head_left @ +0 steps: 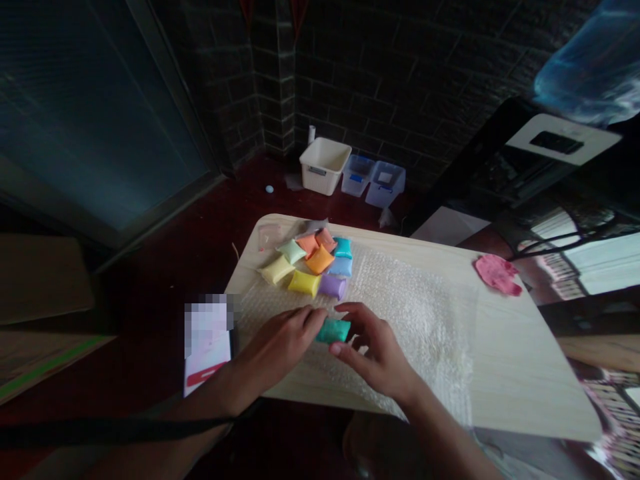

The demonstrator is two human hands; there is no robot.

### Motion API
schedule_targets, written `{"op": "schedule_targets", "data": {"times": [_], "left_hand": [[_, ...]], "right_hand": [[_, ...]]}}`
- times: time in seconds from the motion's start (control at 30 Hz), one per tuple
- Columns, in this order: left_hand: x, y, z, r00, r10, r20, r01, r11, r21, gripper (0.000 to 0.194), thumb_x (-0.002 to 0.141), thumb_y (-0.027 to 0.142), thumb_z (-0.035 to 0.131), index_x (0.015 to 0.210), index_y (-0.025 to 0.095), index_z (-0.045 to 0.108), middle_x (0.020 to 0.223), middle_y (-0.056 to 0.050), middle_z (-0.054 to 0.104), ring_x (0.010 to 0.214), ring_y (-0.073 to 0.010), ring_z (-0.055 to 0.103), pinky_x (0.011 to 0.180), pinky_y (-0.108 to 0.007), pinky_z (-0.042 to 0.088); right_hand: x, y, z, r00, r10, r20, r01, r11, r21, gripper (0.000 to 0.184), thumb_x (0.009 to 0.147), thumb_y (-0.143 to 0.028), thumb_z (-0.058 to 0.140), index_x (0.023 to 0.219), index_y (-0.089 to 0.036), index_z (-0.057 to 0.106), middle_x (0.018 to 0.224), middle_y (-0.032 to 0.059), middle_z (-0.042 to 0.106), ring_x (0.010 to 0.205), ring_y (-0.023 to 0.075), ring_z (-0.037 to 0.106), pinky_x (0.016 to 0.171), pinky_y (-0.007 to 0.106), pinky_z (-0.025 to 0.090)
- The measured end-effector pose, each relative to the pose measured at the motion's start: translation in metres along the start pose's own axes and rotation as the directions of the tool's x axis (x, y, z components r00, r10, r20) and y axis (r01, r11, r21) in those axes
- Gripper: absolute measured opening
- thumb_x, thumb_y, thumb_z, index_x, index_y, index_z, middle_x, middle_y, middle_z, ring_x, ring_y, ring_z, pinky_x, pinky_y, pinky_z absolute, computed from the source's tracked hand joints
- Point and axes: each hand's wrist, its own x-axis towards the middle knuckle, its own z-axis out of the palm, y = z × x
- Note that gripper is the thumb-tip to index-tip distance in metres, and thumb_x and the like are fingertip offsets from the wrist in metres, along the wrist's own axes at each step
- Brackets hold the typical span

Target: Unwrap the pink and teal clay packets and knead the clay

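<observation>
A small green pillow-shaped packet is between my hands above the near part of the table. My left hand pinches its left end, with the fingertips partly hidden. Around its right end curve the thumb and fingers of my right hand, the thumb at its lower edge. Beyond them lies a cluster of similar packets, among them a yellow packet, a purple packet, an orange packet and a pale yellow packet. A sheet of bubble wrap spreads under the hands and packets.
A pink cloth-like item lies on the right of the wooden table. A small clear piece rests at the far left corner. On the floor behind stand a cream bin and two clear boxes. A bright screen shows at left.
</observation>
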Motion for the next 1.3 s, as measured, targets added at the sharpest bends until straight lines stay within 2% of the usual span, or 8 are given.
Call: {"op": "schedule_targets", "data": {"times": [0.13,0.23,0.37,0.5,0.57,0.8,1.07,1.3], "left_hand": [[0.001,0.000,0.002,0.999,-0.030,-0.016,0.029,0.996,-0.080,0.034,0.098,0.015,0.053,0.132,0.020,0.054,0.123,-0.011,0.068,0.111,-0.0248,0.068,0.096,-0.037,0.054],[0.003,-0.001,-0.009,0.995,-0.095,0.039,0.102,0.961,-0.255,0.055,0.091,0.043,0.071,0.137,0.021,0.051,0.128,-0.013,0.065,0.113,-0.0289,0.066,0.096,-0.041,0.053],[0.006,-0.004,-0.026,0.962,-0.178,0.208,0.254,0.863,-0.437,0.049,0.084,0.057,0.074,0.112,0.018,0.065,0.093,-0.005,0.072,0.082,-0.0229,0.068,0.067,-0.030,0.051],[0.007,-0.006,-0.026,0.861,-0.251,0.442,0.485,0.666,-0.567,0.042,0.077,0.054,0.079,0.086,0.015,0.066,0.065,-0.001,0.067,0.060,-0.0187,0.064,0.052,-0.025,0.045],[0.006,-0.005,-0.022,0.828,-0.254,0.499,0.538,0.610,-0.582,0.039,0.079,0.052,0.077,0.080,0.015,0.065,0.060,0.000,0.065,0.055,-0.0170,0.062,0.050,-0.025,0.045],[0.004,0.005,-0.028,0.824,-0.225,0.519,0.533,0.618,-0.578,0.032,0.083,0.046,0.073,0.075,0.016,0.064,0.059,0.002,0.063,0.048,-0.0118,0.054,0.043,-0.020,0.037],[0.002,0.008,-0.037,0.781,-0.040,0.624,0.539,0.548,-0.640,0.034,0.082,0.043,0.075,0.069,0.015,0.063,0.056,0.004,0.057,0.047,-0.0086,0.048,0.045,-0.020,0.034],[0.003,0.007,-0.027,0.871,-0.101,0.481,0.458,0.522,-0.719,0.044,0.085,0.056,0.073,0.094,0.014,0.065,0.071,0.001,0.063,0.063,-0.0138,0.060,0.055,-0.023,0.045]], "right_hand": [[-0.001,0.001,0.005,0.999,-0.020,-0.026,0.018,0.998,-0.062,0.037,0.093,-0.041,0.073,0.121,-0.018,0.063,0.082,0.0034,0.070,0.068,0.0151,0.065,0.060,0.027,0.053],[-0.001,0.001,0.001,0.998,-0.045,-0.034,0.042,0.995,-0.086,0.038,0.096,-0.038,0.070,0.128,-0.019,0.062,0.087,0.0046,0.071,0.073,0.0164,0.066,0.063,0.028,0.054],[0.000,0.000,-0.003,0.996,-0.092,-0.022,0.090,0.994,-0.063,0.042,0.094,-0.032,0.072,0.133,-0.020,0.061,0.094,0.0060,0.070,0.079,0.0173,0.066,0.068,0.029,0.055],[0.001,-0.001,-0.003,0.995,-0.095,-0.008,0.095,0.992,0.082,0.038,0.093,-0.028,0.073,0.130,-0.023,0.064,0.099,0.0058,0.069,0.085,0.0175,0.066,0.077,0.031,0.056],[0.001,-0.001,-0.003,0.996,-0.088,-0.002,0.087,0.985,0.146,0.037,0.093,-0.027,0.074,0.128,-0.024,0.066,0.102,0.0058,0.069,0.086,0.0171,0.066,0.077,0.031,0.056],[0.001,0.001,-0.007,0.999,-0.039,0.033,0.025,0.934,0.358,0.037,0.086,-0.026,0.083,0.121,-0.025,0.072,0.095,0.0031,0.070,0.084,0.0163,0.065,0.074,0.030,0.055],[0.001,-0.002,-0.013,0.993,-0.042,0.112,-0.016,0.880,0.474,0.035,0.080,-0.031,0.089,0.112,-0.026,0.078,0.090,0.0024,0.072,0.079,0.0152,0.063,0.070,0.028,0.057],[0.002,-0.004,-0.012,0.996,-0.031,0.083,-0.010,0.890,0.457,0.040,0.091,-0.029,0.078,0.130,-0.027,0.069,0.098,0.0029,0.071,0.086,0.0159,0.065,0.078,0.031,0.056]]}}
